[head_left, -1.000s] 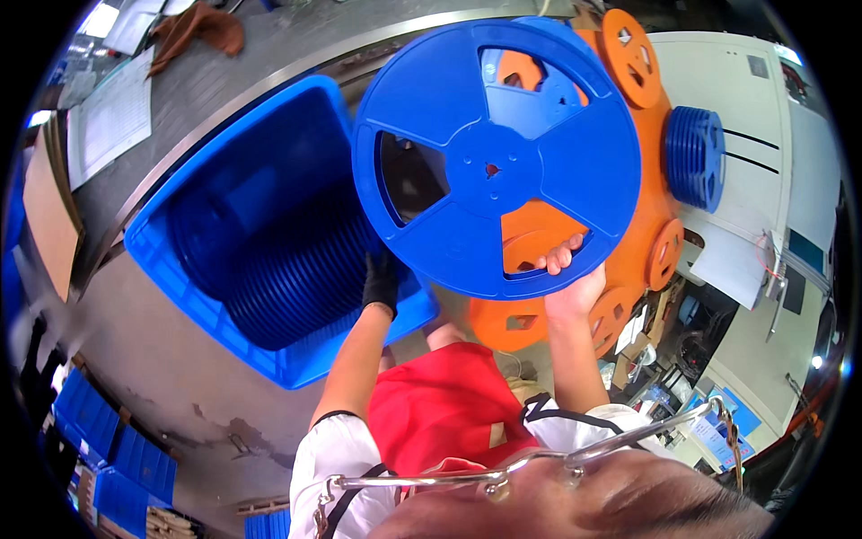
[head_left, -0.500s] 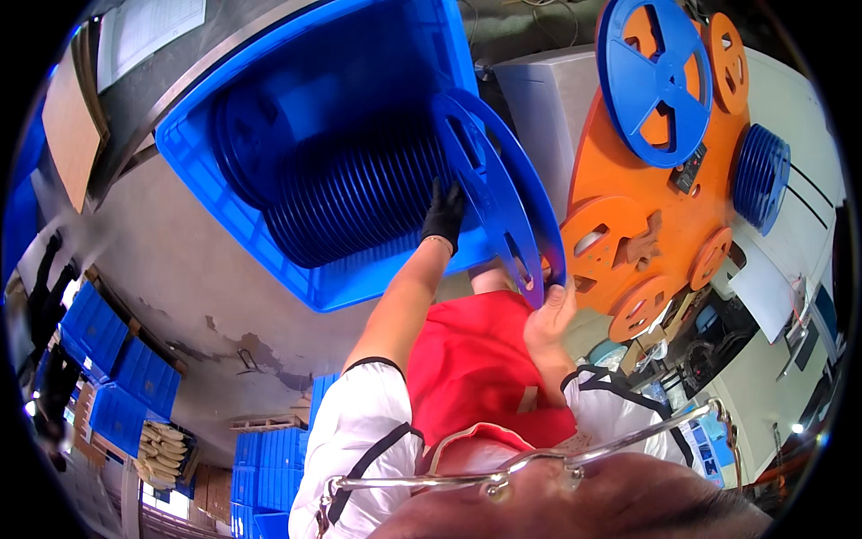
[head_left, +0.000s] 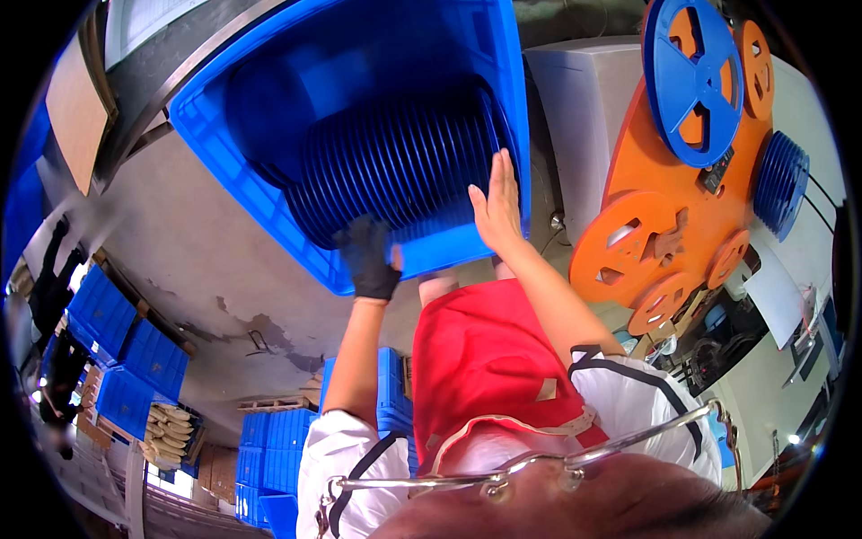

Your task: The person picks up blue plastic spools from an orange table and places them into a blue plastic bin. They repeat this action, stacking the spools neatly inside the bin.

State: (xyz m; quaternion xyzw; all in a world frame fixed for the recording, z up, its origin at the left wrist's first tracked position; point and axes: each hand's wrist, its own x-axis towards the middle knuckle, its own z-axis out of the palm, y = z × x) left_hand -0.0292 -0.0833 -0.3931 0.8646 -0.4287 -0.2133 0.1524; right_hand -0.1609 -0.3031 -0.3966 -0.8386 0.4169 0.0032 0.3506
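Left hand (head_left: 366, 259), in a black glove, is over the near-left corner of the blue bin (head_left: 514, 99), blurred, with its fingers loosely spread and pointing away from the wearer. Skin shows at the thumb side. Nothing can be seen in its grasp, and from where I stand I can't tell whether the fingertips touch the blue reels (head_left: 395, 166) or just hang above their edges.

Across to the right hand (head_left: 496, 214), and it's bare, flat and wide open! The fingers are straight and close together, aimed at the bin's far side; the thumb stands off to the left. It's by the bin's right wall, just beside the last reel of the row, holding nothing that I can see. Is it pressing on that reel? Can't call it from here.

Look at those forearms: both reach forward from the white sleeves, the left one nearly straight ahead, the right one slanting in to the left, with the red apron (head_left: 489, 350) between them.

The reels stand on edge, packed side by side along the bin from near its left wall to the right one. Off to the right, well apart from both hands, another blue reel (head_left: 696, 76) sits against the orange disc (head_left: 628, 171).
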